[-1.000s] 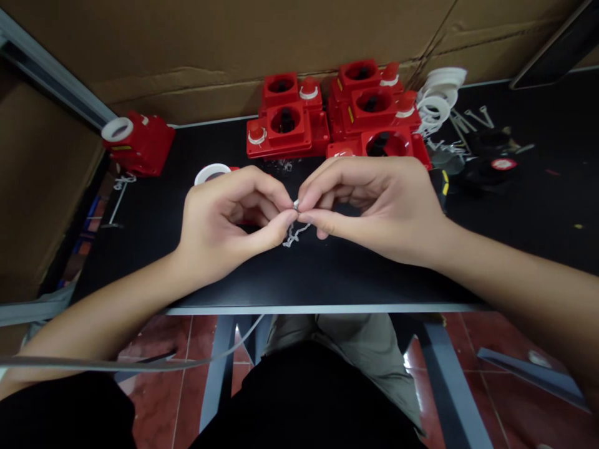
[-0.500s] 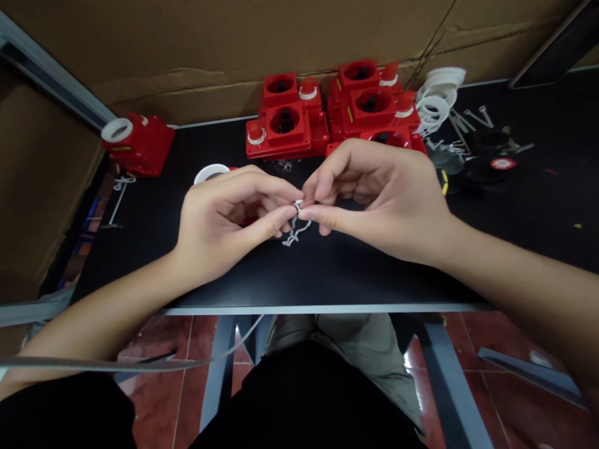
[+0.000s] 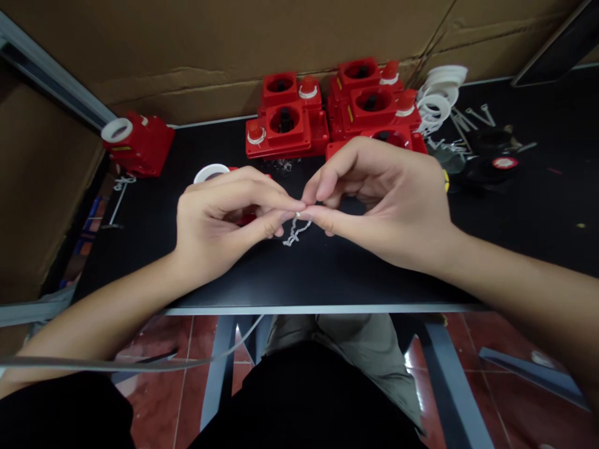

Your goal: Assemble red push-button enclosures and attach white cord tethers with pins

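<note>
While pinched in left hand [image 3: 219, 219] and right hand [image 3: 390, 198] fingers, white cord [image 3: 294, 233] lengthwise downward

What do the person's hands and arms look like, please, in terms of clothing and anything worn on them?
The left hand and the right hand are bare: no gloves, rings or watch show. The left forearm and right forearm are uncovered as far as the picture reaches. Black fabric, perhaps a short sleeve or shirt, shows near the left elbow.
</note>
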The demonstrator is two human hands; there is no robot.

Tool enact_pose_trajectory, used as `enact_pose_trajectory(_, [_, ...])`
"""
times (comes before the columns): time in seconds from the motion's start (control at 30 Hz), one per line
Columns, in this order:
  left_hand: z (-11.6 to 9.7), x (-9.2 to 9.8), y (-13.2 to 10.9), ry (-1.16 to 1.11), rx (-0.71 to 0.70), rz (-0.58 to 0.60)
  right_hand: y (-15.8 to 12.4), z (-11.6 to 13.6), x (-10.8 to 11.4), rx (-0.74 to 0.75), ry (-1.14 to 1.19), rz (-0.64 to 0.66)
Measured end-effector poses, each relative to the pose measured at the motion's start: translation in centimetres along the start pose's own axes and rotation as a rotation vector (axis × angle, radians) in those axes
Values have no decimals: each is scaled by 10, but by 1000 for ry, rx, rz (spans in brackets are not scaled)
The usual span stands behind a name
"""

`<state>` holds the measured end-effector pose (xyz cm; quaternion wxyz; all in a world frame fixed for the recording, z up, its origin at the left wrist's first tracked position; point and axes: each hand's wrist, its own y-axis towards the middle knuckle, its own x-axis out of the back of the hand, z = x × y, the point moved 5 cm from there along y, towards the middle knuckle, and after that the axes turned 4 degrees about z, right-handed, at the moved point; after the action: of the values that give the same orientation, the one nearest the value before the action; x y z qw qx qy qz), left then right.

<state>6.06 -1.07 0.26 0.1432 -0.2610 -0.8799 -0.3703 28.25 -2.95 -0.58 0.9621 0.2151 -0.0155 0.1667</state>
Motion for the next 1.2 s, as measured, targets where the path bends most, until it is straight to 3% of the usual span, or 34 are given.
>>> enact_pose_trajectory(0.13, [4,-1,0,-169,87,-60,-3,5,0,175,-165,-4])
enact_pose_trajectory(0.27, [-1,-3,-1,-178,124,-41,-7,15,0,337,-356,5])
enact_pose_trajectory(0.37, [-1,-1,0,-143,122,-48,-8,21,0,330,-418,29])
enact_pose_trajectory(0.5, [-4,3,2,-101,-151,21,-8,26,0,303,-437,69])
enact_pose_trajectory(0.73, [-2,7,4,-16,-195,44,-9,23,-2,397,-457,109])
enact_pose_trajectory(0.93, [-3,4,2,7,-199,-2,-7,3,-5,292,-266,139])
enact_pose_trajectory(1.2, [-9,2,5,93,-164,-1,-9,3,-5,267,-239,169])
